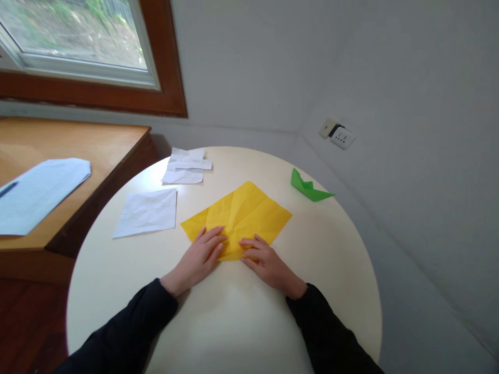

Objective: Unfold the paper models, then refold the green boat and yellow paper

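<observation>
A creased yellow paper sheet (244, 213) lies flat on the round cream table (335, 270), turned like a diamond. My left hand (199, 256) rests palm down on its near left corner, fingers spread over the edge. On the near right edge my right hand (265, 258) presses a small fold of the paper with its fingertips. Both hands wear dark sleeves. A folded green paper boat (307, 187) sits at the table's far right, apart from the hands.
A crumpled white sheet (147, 211) lies left of the yellow paper, and white paper strips (186, 166) lie at the far edge. A wooden desk (97, 150) with a pale document (37, 192) stands to the left. Walls enclose the table's back and right.
</observation>
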